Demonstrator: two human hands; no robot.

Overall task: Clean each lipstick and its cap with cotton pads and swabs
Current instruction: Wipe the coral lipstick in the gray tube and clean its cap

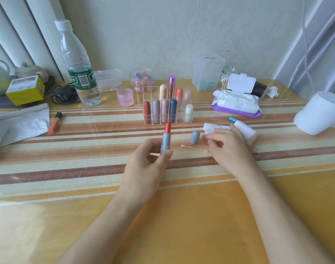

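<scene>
Left hand grips uncapped lipstick upright. Cap, swab at its 3 o'clock. Right hand over pad, grip unclear. Rack at 12 o'clock still full: probably early.

Water bottle, yellow box, teapot; pink jar

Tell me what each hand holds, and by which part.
Left hand grips the uncapped lipstick by its grey base. Right hand holds a cotton pad; the exact spot is hidden.
</scene>
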